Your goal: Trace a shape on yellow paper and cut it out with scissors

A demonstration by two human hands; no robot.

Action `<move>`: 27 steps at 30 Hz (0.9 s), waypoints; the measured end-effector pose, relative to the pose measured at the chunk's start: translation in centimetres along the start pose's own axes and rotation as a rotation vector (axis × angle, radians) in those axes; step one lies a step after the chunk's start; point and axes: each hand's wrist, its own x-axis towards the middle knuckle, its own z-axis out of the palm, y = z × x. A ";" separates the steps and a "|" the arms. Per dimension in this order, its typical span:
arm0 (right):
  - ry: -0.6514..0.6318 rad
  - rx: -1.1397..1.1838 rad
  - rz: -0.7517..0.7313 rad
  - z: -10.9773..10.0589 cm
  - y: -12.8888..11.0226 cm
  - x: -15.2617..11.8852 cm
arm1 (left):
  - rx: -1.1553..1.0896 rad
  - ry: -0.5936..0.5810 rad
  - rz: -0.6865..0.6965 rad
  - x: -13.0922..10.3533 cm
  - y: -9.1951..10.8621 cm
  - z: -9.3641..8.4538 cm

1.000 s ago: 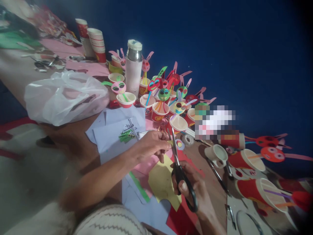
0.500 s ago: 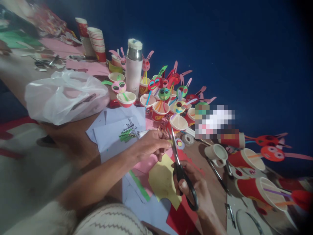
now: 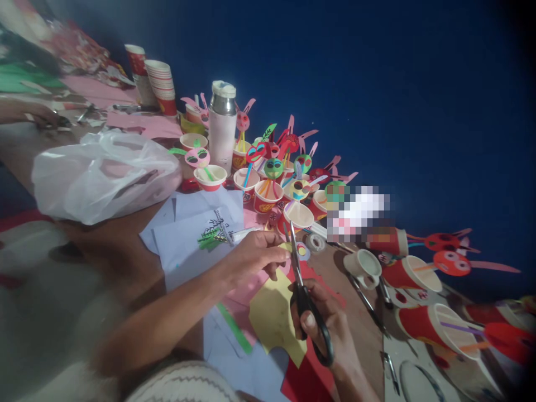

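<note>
My right hand (image 3: 324,318) grips black-handled scissors (image 3: 307,304) by the finger loops, with the blades pointing up and parted a little. A small piece of yellow paper (image 3: 286,247) is pinched in my left hand (image 3: 257,255), right beside the blades. Below both hands lies a larger sheet of yellow paper (image 3: 272,315) with a cut edge. It overlaps red paper (image 3: 307,374), pink paper (image 3: 243,298) and white sheets (image 3: 184,240). A roll of clear tape (image 3: 315,243) sits just beyond the scissors.
Paper cups (image 3: 268,195) with paper faces on straws crowd the back. Behind them stand a white flask (image 3: 223,131) and stacked cups (image 3: 161,86). A plastic bag (image 3: 104,178) lies left, a mug (image 3: 363,268) and pens right. Another person's hand (image 3: 39,113) shows at far left.
The view has shifted slightly, so most things sit a bit further left. The yellow piece shows more between my left fingers. Another person's hand has come further in at far left.
</note>
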 end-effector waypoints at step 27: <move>-0.024 -0.009 -0.023 0.3 -0.4 0.2 | 0.074 0.023 -0.080 0.0 0.9 -0.1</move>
